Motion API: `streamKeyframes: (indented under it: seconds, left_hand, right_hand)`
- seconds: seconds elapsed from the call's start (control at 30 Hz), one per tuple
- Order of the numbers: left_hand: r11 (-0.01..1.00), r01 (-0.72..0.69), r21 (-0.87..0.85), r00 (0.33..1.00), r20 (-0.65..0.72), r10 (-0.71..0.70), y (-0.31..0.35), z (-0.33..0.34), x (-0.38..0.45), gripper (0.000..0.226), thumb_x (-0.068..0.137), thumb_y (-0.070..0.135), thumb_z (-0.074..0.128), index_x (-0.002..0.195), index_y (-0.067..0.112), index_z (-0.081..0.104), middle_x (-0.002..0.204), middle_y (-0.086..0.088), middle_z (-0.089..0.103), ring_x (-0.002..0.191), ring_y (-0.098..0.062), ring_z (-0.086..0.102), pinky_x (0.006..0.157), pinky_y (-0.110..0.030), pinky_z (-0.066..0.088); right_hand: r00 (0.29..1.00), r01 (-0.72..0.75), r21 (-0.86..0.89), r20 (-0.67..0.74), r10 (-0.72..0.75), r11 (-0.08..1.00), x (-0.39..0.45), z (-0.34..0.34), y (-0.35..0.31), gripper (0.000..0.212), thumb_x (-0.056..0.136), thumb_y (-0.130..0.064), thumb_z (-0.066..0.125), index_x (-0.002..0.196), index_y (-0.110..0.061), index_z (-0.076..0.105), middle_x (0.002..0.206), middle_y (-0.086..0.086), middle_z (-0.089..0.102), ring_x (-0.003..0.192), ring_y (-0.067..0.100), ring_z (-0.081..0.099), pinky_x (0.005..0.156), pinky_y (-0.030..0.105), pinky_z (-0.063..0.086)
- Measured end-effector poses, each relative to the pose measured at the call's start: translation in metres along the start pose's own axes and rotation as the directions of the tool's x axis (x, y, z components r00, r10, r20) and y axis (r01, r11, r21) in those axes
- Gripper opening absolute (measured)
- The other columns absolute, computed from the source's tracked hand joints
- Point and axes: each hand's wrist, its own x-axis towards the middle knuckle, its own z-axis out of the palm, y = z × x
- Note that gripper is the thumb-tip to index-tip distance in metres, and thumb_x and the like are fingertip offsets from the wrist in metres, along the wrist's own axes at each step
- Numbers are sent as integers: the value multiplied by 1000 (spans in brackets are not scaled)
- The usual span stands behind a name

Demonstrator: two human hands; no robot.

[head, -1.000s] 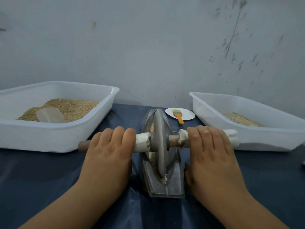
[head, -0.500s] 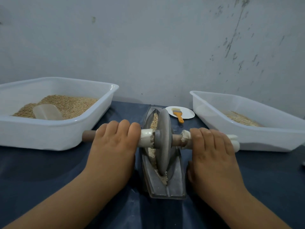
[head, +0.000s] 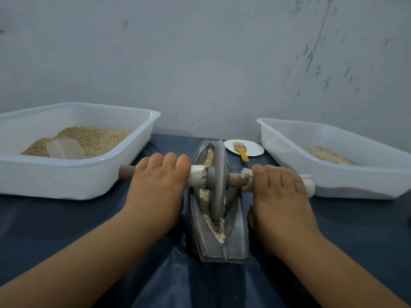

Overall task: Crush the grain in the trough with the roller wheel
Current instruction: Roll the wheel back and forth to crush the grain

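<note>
Both hands are wrapped over the stick: the left hand [head: 159,187] and the right hand [head: 281,196], one each side of the wheel [head: 218,181]. The wheel sits in the trough [head: 239,230] on the grain [head: 219,231]. Pushing unevenly could tip it and spill grain.

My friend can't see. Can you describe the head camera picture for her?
Two hands, left hand and right hand, grip the axle of a grey roller wheel standing in a metal trough of grain, between two white tubs.
</note>
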Motion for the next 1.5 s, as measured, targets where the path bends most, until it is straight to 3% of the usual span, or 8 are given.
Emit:
streamKeyframes:
  seconds: [0.23, 0.5, 0.63, 0.87, 1.03, 1.17, 1.4, 1.5]
  left_hand:
    - [998, -60, -2, 980, -190, 59, -6, -2, -25, 29, 60, -4, 54, 84, 12, 51, 73, -3, 39, 63, -23, 34, 59, -39, 33]
    - [993, -51, 106, 999, -4, 52, 8, -4, 17, 30, 75, 14, 58, 97, 19, 39, 85, 1, 37, 76, -20, 32, 71, -34, 27]
    - [991, -117, 61, 971, -202, 127, -2, 4, 7, 30, 58, -3, 63, 82, 11, 49, 71, -5, 43, 64, -24, 37, 62, -37, 32]
    - [993, -40, 107, 999, 0, 41, -1, 10, 31, 32, 81, 19, 56, 90, 23, 26, 85, 5, 35, 79, -19, 35, 71, -32, 26]
    - [996, -85, 18, 986, -141, 86, -14, 18, 3, 30, 62, 1, 62, 82, 16, 46, 71, 0, 43, 62, -22, 40, 58, -37, 37]
    - [999, 4, 35, 998, 69, -6, -12, 14, 29, 27, 80, 14, 58, 88, 23, 34, 82, 5, 45, 78, -20, 47, 69, -32, 32]
    - [995, -97, 21, 990, -101, 98, -16, 18, 14, 32, 66, 12, 68, 78, 20, 40, 68, 3, 44, 62, -21, 43, 59, -34, 34]
    - [998, -55, 27, 998, -1, 55, -16, 17, 25, 25, 77, 25, 64, 84, 23, 40, 76, 5, 48, 71, -21, 49, 66, -33, 37]
  right_hand:
    - [986, 30, 82, -168, -16, 996, -10, 8, 8, 66, 59, -13, 63, 123, 0, 54, 109, 17, 54, 99, 40, 52, 99, 56, 42]
    - [996, -9, 56, 92, 4, 998, 6, 11, 11, 68, 77, -26, 61, 137, -12, 32, 119, 5, 42, 106, 26, 43, 97, 38, 34]
    - [983, 13, 120, -184, 9, 993, -12, 21, 18, 53, 64, -20, 45, 114, -5, 56, 92, 9, 51, 79, 31, 50, 74, 45, 46]
    - [999, -21, 112, 38, 17, 993, 25, 14, 13, 46, 82, -28, 62, 120, -23, 38, 108, -2, 42, 100, 20, 43, 89, 34, 34]
    - [973, 71, 70, -226, -53, 995, 18, 23, 19, 55, 56, -18, 77, 106, -17, 55, 90, 3, 52, 81, 28, 50, 75, 41, 41]
    - [999, 20, 67, -39, -17, 998, 52, 14, 12, 34, 80, -26, 61, 111, -23, 45, 108, 1, 53, 101, 26, 49, 81, 36, 32]
    - [971, 65, 60, -233, -49, 996, 32, 26, 18, 42, 59, -18, 79, 92, -22, 52, 79, -2, 48, 73, 24, 48, 66, 35, 28]
    - [994, 20, 66, -111, -13, 998, 46, 20, 17, 27, 76, -24, 67, 95, -25, 47, 87, -3, 51, 80, 22, 47, 70, 34, 27]
